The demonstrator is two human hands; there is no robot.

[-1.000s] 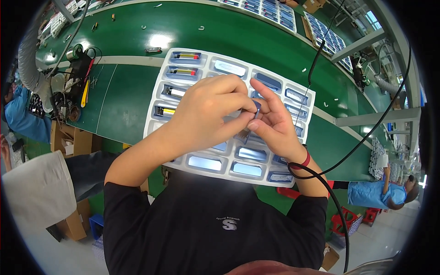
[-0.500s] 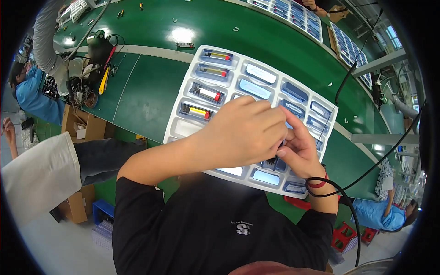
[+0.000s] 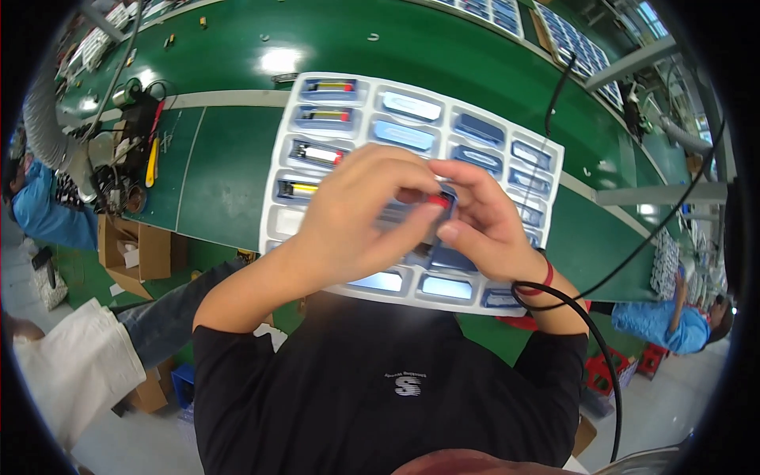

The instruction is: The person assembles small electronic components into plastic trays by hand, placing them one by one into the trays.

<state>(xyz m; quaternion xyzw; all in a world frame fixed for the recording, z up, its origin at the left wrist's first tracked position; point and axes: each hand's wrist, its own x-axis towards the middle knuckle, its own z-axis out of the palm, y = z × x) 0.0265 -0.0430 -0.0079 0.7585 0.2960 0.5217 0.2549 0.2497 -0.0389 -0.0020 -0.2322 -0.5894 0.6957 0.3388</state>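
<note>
Over the middle of a white compartment tray (image 3: 285,220), both hands meet on a small dark blue casing (image 3: 450,196) with a red-ended part showing in it. My left hand (image 3: 352,218) comes from the left, its thumb pressed by the red end and somewhat blurred. From the right, the curled fingers and thumb of my right hand (image 3: 492,226) hold the casing's other side. Fingers hide much of the piece. In the tray's left column sit blue shells with yellow or white red-tipped inserts (image 3: 326,116); other pockets hold light blue shells (image 3: 404,136) and dark blue shells (image 3: 479,128).
A black cable (image 3: 606,348) loops by my right wrist. Left on the green bench (image 3: 229,150) lie a yellow-handled tool (image 3: 151,162) and a grey flexible duct (image 3: 49,119). More filled trays (image 3: 578,55) stand far right. People in blue sit at both sides; someone in white is near left.
My left hand has turned and drawn back from over the right, uncovering the casing and its red end. The whole view has shifted slightly, so the tray appears further left.
</note>
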